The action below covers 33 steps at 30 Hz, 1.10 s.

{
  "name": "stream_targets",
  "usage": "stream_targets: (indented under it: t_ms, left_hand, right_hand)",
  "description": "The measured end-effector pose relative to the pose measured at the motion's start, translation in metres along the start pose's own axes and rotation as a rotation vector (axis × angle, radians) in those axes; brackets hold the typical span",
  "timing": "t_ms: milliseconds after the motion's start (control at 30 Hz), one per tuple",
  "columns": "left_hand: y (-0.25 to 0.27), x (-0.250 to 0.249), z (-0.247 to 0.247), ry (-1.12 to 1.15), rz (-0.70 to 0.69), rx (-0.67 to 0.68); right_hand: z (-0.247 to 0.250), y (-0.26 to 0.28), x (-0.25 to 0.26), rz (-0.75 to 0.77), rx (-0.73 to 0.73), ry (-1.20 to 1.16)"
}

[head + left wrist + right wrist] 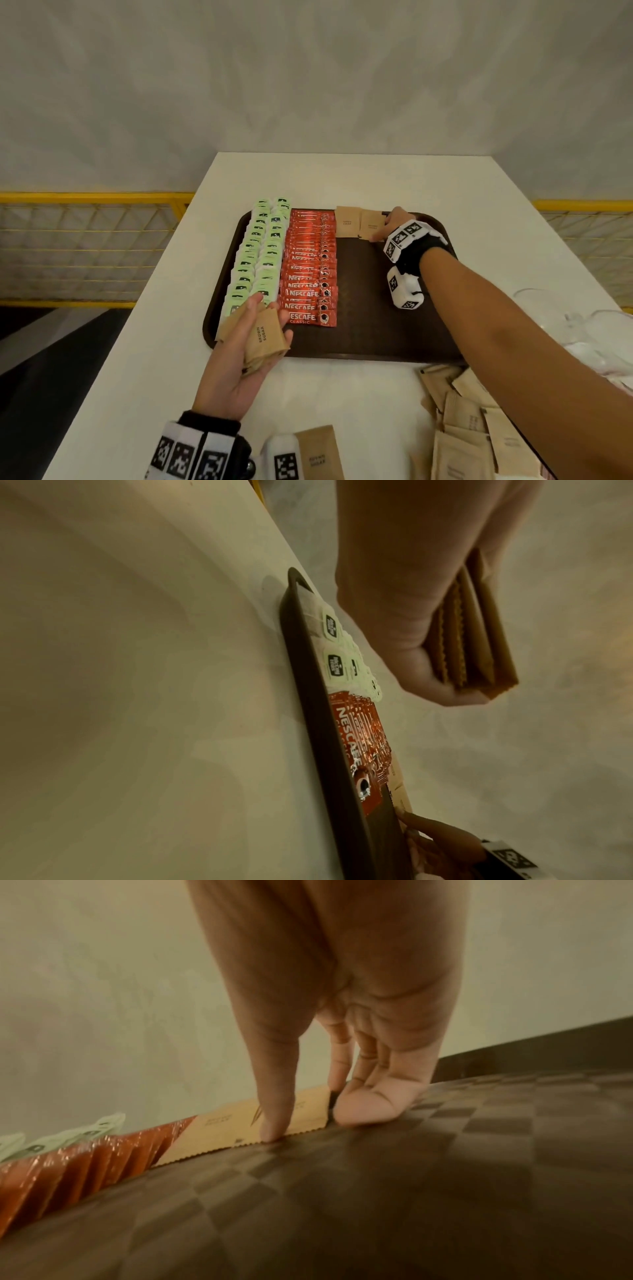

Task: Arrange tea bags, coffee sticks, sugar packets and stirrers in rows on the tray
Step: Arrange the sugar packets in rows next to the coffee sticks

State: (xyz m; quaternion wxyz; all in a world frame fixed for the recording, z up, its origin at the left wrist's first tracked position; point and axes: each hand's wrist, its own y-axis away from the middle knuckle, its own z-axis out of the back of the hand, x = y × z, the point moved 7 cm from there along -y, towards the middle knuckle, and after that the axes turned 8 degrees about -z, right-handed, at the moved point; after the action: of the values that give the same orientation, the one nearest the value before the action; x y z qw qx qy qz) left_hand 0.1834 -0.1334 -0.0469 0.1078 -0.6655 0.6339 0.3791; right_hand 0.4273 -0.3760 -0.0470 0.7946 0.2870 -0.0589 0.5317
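Right now we are setting down the second square brown-paper sugar packet (372, 226) at the far edge of the dark brown rectangular plastic tray (383, 329), just right of the first brown sugar packet (347, 222); the two lie flat and look to be touching along their sides. Our right hand (396, 222) is at the packet's right edge, thumb (277, 1118) pressing on its near serrated edge, the other fingers (366, 1104) bunched against its right side, so it is pinched and steadied rather than released. The packet is nearly square, with its printed label reading across and its serrated edges facing near and far.

We judge the coming move turns on this: the sugar row starts at the far left and must run on from here, so the next packet's place lies just beside our right hand, which is much nearer than the left.

Our left hand (246, 346) hovers over the near left corner of the tray, palm up, fingers and thumb curled around a small stack of brown sugar packets (262, 339), their long faces together and edges pointing toward the far right.

Left of the sugar, the red foil coffee sticks (308, 270) lie overlapped in a row running near to far, and the pale green tea bags (260, 253) fill two rows beyond. Loose brown packets (462, 421) lie heaped on the white table (342, 394) at near right.
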Motion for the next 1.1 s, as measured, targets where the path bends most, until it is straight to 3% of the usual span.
stream_targets:
  t_ms: [1000,1100]
  left_hand:
    - [-0.005,-0.003,-0.008,0.035,-0.022,0.049]
    - [-0.005,-0.001,-0.012,0.051,-0.006,0.052]
  right_hand:
    - [0.001,-0.006,-0.009,0.069,-0.011,-0.143]
    - [0.009,-0.002,-0.005,0.095,-0.098,-0.124]
